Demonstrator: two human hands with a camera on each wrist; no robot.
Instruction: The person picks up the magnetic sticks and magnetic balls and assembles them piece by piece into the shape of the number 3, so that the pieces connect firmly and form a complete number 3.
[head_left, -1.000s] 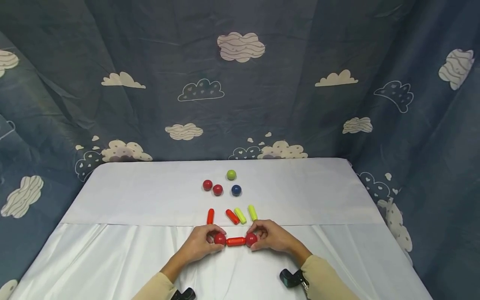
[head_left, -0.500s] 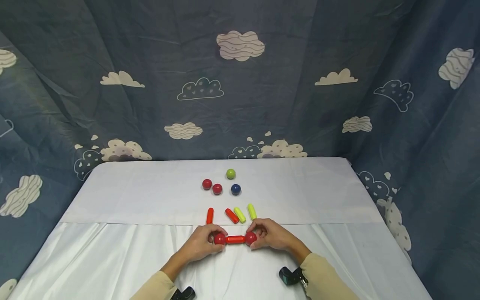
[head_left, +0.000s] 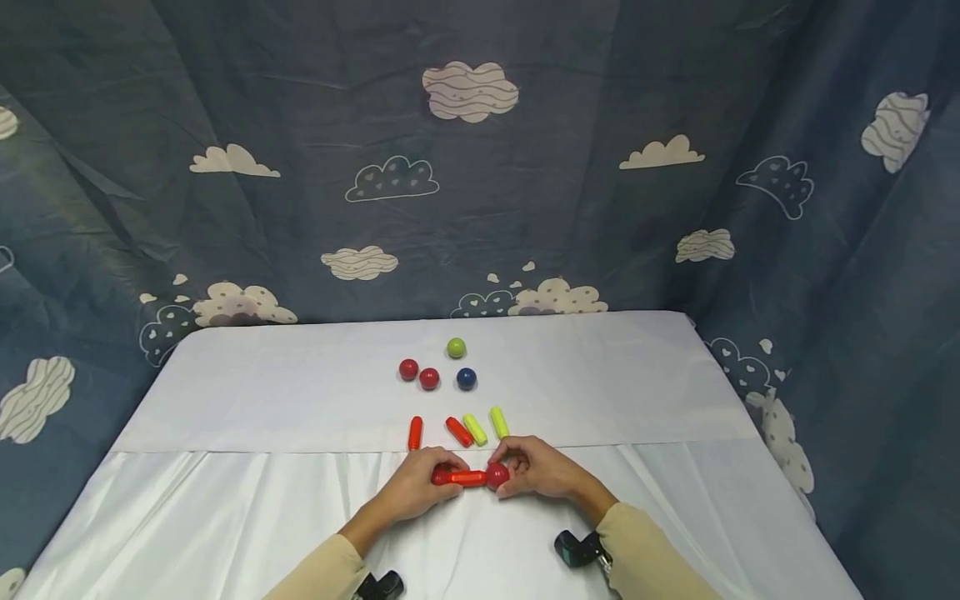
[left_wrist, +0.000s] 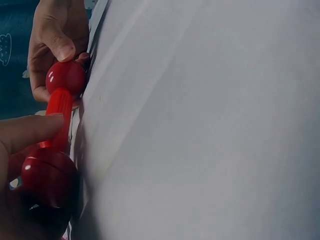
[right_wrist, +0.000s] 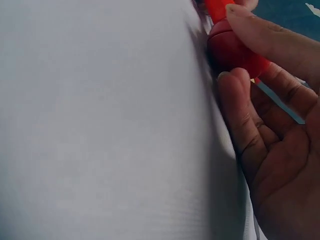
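Note:
An orange-red rod (head_left: 468,478) lies between two red balls just above the white cloth, touching both. My left hand (head_left: 415,487) has its thumb and fingers around the rod's left end, partly covering the left ball (head_left: 440,476). The left wrist view shows a finger lying on the rod (left_wrist: 59,106), with the near ball (left_wrist: 49,177) beside that hand. My right hand (head_left: 546,475) pinches the right ball (head_left: 497,476) between thumb and finger. In the right wrist view this ball (right_wrist: 231,49) has a groove around it, and its join with the rod is partly covered.
Beyond the hands lie two more orange-red rods (head_left: 416,433) (head_left: 459,432) and two yellow-green rods (head_left: 475,429) (head_left: 499,422). Farther back are two red balls (head_left: 408,370) (head_left: 429,379), a blue ball (head_left: 467,379) and a green ball (head_left: 456,348). A dark cloud-print curtain (head_left: 525,208) hangs behind the table.
My left hand has shifted right, from the left ball onto the rod's left end. My right hand keeps its pinch on the right ball. The head view has swung slightly.

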